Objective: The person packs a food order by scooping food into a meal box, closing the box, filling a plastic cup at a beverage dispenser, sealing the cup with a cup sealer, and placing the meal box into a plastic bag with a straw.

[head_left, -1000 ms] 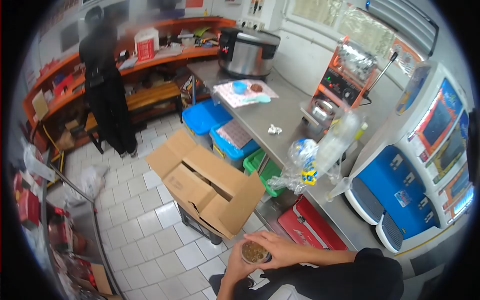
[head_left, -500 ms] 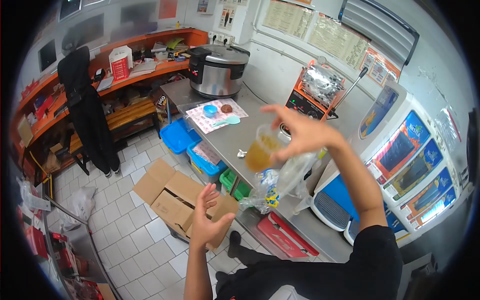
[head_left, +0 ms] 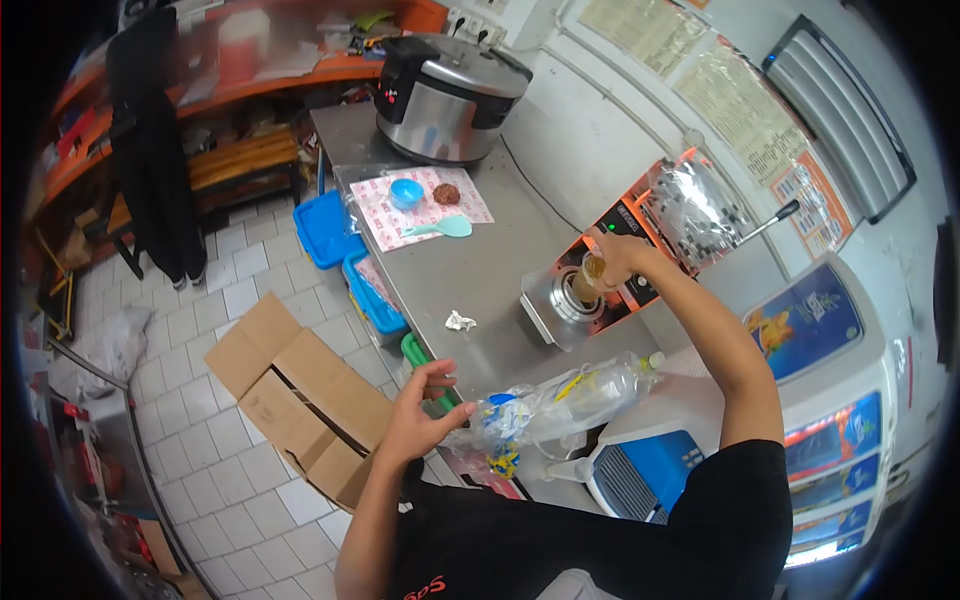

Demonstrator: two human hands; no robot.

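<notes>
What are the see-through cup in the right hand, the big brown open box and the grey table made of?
Cup: probably smooth clear plastic; brownish colour shows through. Box: matt cardboard, judging by stiff brown flaps. Table: likely stainless steel, being smooth, grey and softly shiny.

PLACE: food-and-drink shop, back-counter prep area | SIGNS: cup-sealing machine point(head_left: 690, 215), drink dispenser point(head_left: 815, 325), large rice cooker point(head_left: 440, 115), stainless-steel worktable point(head_left: 520, 240), printed wall sheets point(head_left: 735, 110), orange service counter point(head_left: 345, 68), tiled floor point(head_left: 215, 420)
</notes>
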